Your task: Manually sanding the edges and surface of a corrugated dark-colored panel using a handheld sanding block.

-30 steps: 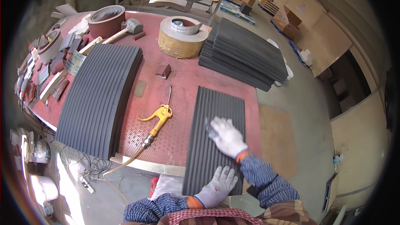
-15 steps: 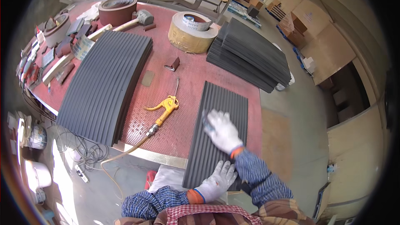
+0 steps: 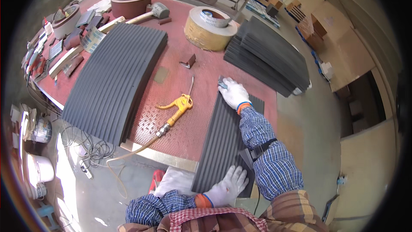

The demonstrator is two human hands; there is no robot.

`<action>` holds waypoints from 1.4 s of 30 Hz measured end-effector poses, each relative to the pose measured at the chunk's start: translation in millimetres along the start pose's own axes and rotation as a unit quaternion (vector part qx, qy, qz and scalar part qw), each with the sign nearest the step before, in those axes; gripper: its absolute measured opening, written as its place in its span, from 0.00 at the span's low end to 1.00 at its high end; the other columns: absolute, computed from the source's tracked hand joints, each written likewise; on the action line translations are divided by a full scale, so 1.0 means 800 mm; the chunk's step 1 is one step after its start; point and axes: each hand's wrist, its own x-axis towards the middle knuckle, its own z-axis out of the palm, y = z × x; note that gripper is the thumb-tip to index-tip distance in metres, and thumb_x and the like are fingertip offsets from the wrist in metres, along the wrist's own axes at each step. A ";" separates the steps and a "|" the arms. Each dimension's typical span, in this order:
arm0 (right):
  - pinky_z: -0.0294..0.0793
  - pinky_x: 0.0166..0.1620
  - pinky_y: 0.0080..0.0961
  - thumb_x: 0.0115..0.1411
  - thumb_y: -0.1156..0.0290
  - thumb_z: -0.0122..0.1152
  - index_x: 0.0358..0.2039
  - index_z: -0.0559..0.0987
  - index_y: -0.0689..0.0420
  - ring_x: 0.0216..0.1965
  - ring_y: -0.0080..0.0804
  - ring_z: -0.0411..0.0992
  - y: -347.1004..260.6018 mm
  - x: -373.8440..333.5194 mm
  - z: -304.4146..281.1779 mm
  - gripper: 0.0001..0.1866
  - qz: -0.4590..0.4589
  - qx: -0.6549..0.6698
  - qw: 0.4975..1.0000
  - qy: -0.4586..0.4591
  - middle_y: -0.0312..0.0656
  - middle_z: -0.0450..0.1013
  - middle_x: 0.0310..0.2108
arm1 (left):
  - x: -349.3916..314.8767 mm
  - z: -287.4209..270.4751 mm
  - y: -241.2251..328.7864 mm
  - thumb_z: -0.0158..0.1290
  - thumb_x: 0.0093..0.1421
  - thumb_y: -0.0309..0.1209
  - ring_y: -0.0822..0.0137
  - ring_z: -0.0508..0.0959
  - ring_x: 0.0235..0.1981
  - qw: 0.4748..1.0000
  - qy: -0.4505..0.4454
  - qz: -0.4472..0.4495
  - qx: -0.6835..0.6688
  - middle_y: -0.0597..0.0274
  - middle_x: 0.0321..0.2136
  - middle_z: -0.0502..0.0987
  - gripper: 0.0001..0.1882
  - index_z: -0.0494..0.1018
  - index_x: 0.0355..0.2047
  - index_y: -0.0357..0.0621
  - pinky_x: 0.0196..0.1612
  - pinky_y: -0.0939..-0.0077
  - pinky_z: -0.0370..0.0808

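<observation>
A dark grey ribbed panel (image 3: 218,144) lies lengthwise before me, its near end reaching past the table edge. My right hand (image 3: 234,93), in a white glove, is at the panel's far end, closed on a small grey-blue block (image 3: 222,83) that looks like a sanding block. The block rests on the ribs by the far left corner; the fingers partly hide it. My left hand (image 3: 227,186), also gloved, lies flat on the near end with its fingers spread. Left of the panel, a yellow air blow gun (image 3: 180,107) with a hose lies on the table.
The red textured table (image 3: 146,122) carries a tall stack of ribbed panels (image 3: 113,77) at left and another stack of dark panels (image 3: 270,56) at far right. Abrasive rolls (image 3: 206,34), a mallet (image 3: 158,10) and a small brown folded piece (image 3: 188,61) lie beyond. Cables (image 3: 90,139) coil on the floor.
My right hand has slid away from me along the panel with the block, from the middle to the far end. My left hand stays at the near end. The view has shifted slightly.
</observation>
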 end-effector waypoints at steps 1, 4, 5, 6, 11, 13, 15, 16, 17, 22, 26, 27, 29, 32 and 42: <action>0.66 0.60 0.45 0.66 0.58 0.53 0.53 0.75 0.62 0.55 0.51 0.71 -0.008 -0.012 0.015 0.23 -0.060 -0.047 0.997 0.024 0.51 0.72 0.54 | -0.003 -0.005 -0.004 0.42 0.66 0.35 0.38 0.66 0.65 1.000 -0.011 -0.008 0.021 0.39 0.62 0.68 0.28 0.65 0.65 0.37 0.69 0.35 0.57; 0.63 0.62 0.44 0.62 0.61 0.57 0.53 0.74 0.64 0.56 0.48 0.69 -0.043 -0.091 0.031 0.24 -0.160 -0.069 0.984 0.046 0.53 0.72 0.54 | -0.010 -0.007 -0.012 0.42 0.67 0.35 0.38 0.66 0.65 0.997 -0.069 0.009 0.009 0.40 0.62 0.69 0.27 0.65 0.65 0.37 0.69 0.36 0.57; 0.62 0.62 0.45 0.61 0.61 0.59 0.53 0.74 0.65 0.56 0.49 0.69 -0.043 -0.129 0.036 0.24 -0.211 -0.075 0.971 0.083 0.55 0.71 0.55 | -0.010 -0.007 -0.011 0.42 0.67 0.35 0.38 0.66 0.65 0.998 -0.059 0.008 0.012 0.40 0.61 0.69 0.27 0.66 0.64 0.37 0.69 0.36 0.56; 0.62 0.62 0.46 0.60 0.61 0.60 0.54 0.73 0.65 0.56 0.51 0.68 -0.051 -0.162 0.038 0.26 -0.239 -0.072 0.967 0.043 0.56 0.70 0.57 | -0.012 -0.005 -0.013 0.43 0.66 0.35 0.38 0.65 0.66 0.999 -0.052 0.002 0.017 0.40 0.60 0.70 0.27 0.66 0.64 0.37 0.69 0.36 0.56; 0.54 0.71 0.53 0.58 0.64 0.60 0.60 0.70 0.64 0.66 0.56 0.61 -0.049 -0.215 0.035 0.30 -0.249 -0.040 0.966 -0.061 0.57 0.66 0.62 | -0.017 0.019 0.006 0.45 0.65 0.34 0.36 0.65 0.66 0.992 -0.043 -0.057 -0.108 0.37 0.62 0.68 0.27 0.66 0.63 0.34 0.68 0.36 0.60; 0.57 0.69 0.50 0.58 0.66 0.59 0.59 0.70 0.63 0.64 0.55 0.64 -0.054 -0.158 0.024 0.29 -0.208 -0.055 0.975 -0.048 0.57 0.67 0.62 | -0.017 0.007 -0.001 0.45 0.65 0.33 0.35 0.65 0.66 1.000 -0.009 -0.012 -0.016 0.35 0.63 0.66 0.28 0.65 0.63 0.32 0.67 0.35 0.62; 0.64 0.63 0.44 0.61 0.65 0.57 0.56 0.73 0.63 0.58 0.52 0.69 -0.047 -0.085 0.019 0.25 -0.208 -0.075 0.975 0.000 0.56 0.69 0.60 | -0.018 0.005 -0.001 0.45 0.64 0.34 0.34 0.64 0.66 0.999 -0.003 -0.018 -0.027 0.35 0.63 0.66 0.30 0.64 0.64 0.32 0.68 0.33 0.59; 0.65 0.62 0.44 0.62 0.65 0.57 0.55 0.74 0.62 0.58 0.50 0.69 -0.024 -0.051 0.025 0.23 -0.203 -0.075 0.975 0.056 0.54 0.70 0.58 | -0.011 0.005 0.002 0.43 0.65 0.33 0.34 0.63 0.67 0.999 -0.010 -0.005 -0.038 0.35 0.64 0.64 0.29 0.63 0.65 0.31 0.68 0.33 0.57; 0.66 0.62 0.44 0.63 0.64 0.56 0.53 0.76 0.60 0.57 0.48 0.70 -0.034 -0.023 0.018 0.20 -0.165 -0.068 0.983 0.038 0.51 0.71 0.56 | -0.011 0.005 0.002 0.41 0.66 0.32 0.34 0.62 0.67 0.999 -0.026 -0.008 -0.047 0.34 0.65 0.63 0.29 0.63 0.65 0.31 0.69 0.34 0.56; 0.65 0.61 0.45 0.67 0.58 0.54 0.50 0.77 0.60 0.55 0.48 0.71 -0.021 0.010 0.025 0.20 -0.115 -0.074 0.989 0.057 0.50 0.73 0.53 | 0.000 0.009 -0.001 0.45 0.66 0.37 0.36 0.63 0.67 1.000 -0.003 -0.019 -0.017 0.40 0.63 0.67 0.27 0.69 0.63 0.39 0.69 0.33 0.56; 0.63 0.61 0.46 0.62 0.61 0.58 0.50 0.75 0.65 0.53 0.51 0.70 -0.054 -0.109 0.036 0.22 -0.233 -0.041 0.971 0.041 0.56 0.72 0.51 | -0.011 -0.010 -0.016 0.45 0.68 0.36 0.37 0.68 0.64 1.000 -0.024 0.003 0.015 0.41 0.58 0.73 0.21 0.76 0.54 0.39 0.66 0.39 0.64; 0.62 0.61 0.46 0.60 0.61 0.59 0.48 0.75 0.65 0.52 0.51 0.70 -0.065 -0.149 0.043 0.22 -0.280 -0.019 0.959 0.045 0.56 0.72 0.50 | -0.013 -0.016 -0.013 0.45 0.68 0.36 0.37 0.68 0.64 1.000 -0.025 -0.002 0.014 0.41 0.58 0.73 0.21 0.76 0.54 0.39 0.66 0.39 0.64; 0.60 0.63 0.48 0.60 0.60 0.60 0.47 0.74 0.64 0.52 0.52 0.69 -0.080 -0.226 0.022 0.22 -0.303 -0.038 0.952 -0.035 0.54 0.71 0.50 | -0.006 -0.029 -0.004 0.45 0.68 0.34 0.38 0.70 0.63 0.892 -0.247 -0.193 -0.327 0.40 0.58 0.73 0.18 0.79 0.50 0.41 0.58 0.47 0.74; 0.63 0.62 0.47 0.59 0.59 0.63 0.47 0.74 0.64 0.53 0.51 0.69 -0.068 -0.253 0.023 0.23 -0.338 -0.026 0.940 -0.024 0.54 0.71 0.52 | -0.024 0.022 0.011 0.44 0.68 0.31 0.38 0.70 0.63 0.983 -0.116 -0.083 -0.115 0.38 0.60 0.70 0.21 0.73 0.57 0.37 0.54 0.51 0.77; 0.64 0.64 0.43 0.65 0.54 0.56 0.56 0.75 0.63 0.58 0.54 0.69 0.003 0.007 0.011 0.27 -0.059 -0.015 0.996 0.063 0.53 0.72 0.58 | 0.004 -0.004 -0.001 0.43 0.65 0.34 0.38 0.65 0.66 1.000 -0.022 -0.004 -0.014 0.40 0.63 0.67 0.27 0.66 0.63 0.36 0.67 0.35 0.59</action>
